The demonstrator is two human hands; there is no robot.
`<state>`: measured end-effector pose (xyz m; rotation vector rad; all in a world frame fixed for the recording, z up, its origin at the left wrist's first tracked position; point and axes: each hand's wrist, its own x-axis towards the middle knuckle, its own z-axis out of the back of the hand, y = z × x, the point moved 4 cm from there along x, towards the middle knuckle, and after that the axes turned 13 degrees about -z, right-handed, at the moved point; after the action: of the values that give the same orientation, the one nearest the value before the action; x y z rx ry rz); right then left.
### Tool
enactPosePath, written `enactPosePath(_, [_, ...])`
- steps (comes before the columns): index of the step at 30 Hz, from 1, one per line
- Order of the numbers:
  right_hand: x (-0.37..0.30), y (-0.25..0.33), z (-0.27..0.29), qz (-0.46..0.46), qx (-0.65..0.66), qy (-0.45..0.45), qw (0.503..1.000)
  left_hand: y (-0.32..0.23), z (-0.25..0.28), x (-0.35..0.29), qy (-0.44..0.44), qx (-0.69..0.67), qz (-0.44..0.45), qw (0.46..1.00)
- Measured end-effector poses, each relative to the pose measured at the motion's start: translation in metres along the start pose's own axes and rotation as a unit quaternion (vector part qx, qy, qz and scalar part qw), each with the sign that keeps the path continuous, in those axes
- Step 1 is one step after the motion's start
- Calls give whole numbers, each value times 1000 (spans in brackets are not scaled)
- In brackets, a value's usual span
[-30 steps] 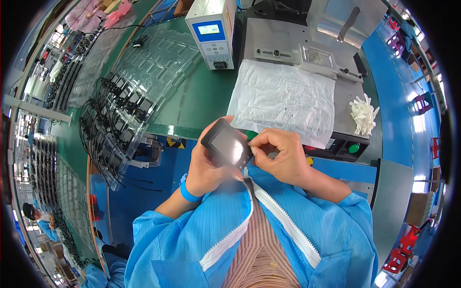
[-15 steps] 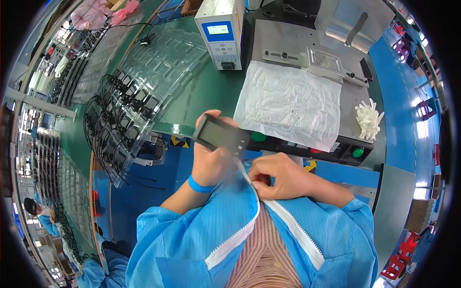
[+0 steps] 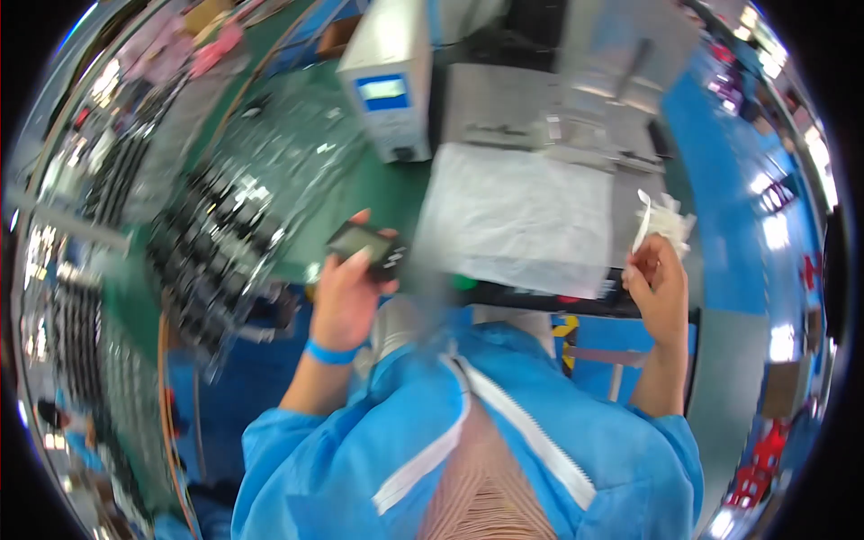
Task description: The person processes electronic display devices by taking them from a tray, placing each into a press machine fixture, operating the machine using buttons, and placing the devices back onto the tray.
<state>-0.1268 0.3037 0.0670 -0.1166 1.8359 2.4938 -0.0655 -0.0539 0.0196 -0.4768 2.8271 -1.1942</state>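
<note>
My left hand (image 3: 346,297), with a blue band at its wrist, is closed around a small black handheld device with a screen (image 3: 356,241). It hangs over the near edge of the bench, left of a white cloth-like sheet (image 3: 517,216). At the bench's right side my right hand (image 3: 659,281) has its fingers pinched on a slim white strip (image 3: 643,220). That strip stands upright beside a bunched white heap (image 3: 670,227), which looks like rubber finger cots or gloves. Motion blur hides the strip's exact kind.
A white-and-blue control box (image 3: 387,90) stands behind the sheet, with a metal fixture (image 3: 585,135) to its right. Clear plastic trays (image 3: 288,126) and black cabled parts (image 3: 216,225) lie at left. A dark panel with buttons (image 3: 531,297) runs along the near edge.
My right hand has left the jacket zipper and moved right to the white heap, where it now pinches a white strip. The left hand has shifted left and lower with the device. The view has tilted.
</note>
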Motion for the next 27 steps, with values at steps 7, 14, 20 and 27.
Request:
enactPosePath(7, [26, -25, 75, 195, -316, -243, 896, -41, 6, 5, 12, 228, -53, 972])
enactPosePath(14, [49, -37, 85, 88, -205, -185, 957, -86, 7, 17, -1, 392, -74, 917])
enactPosePath(20, [61, -52, 97, 13, -349, -168, 922, -135, -9, 53, 104, 743, -295, 591])
enactPosePath(27, [51, -33, 95, -58, -414, -237, 877, -142, 43, 129, 115, 943, -59, 306])
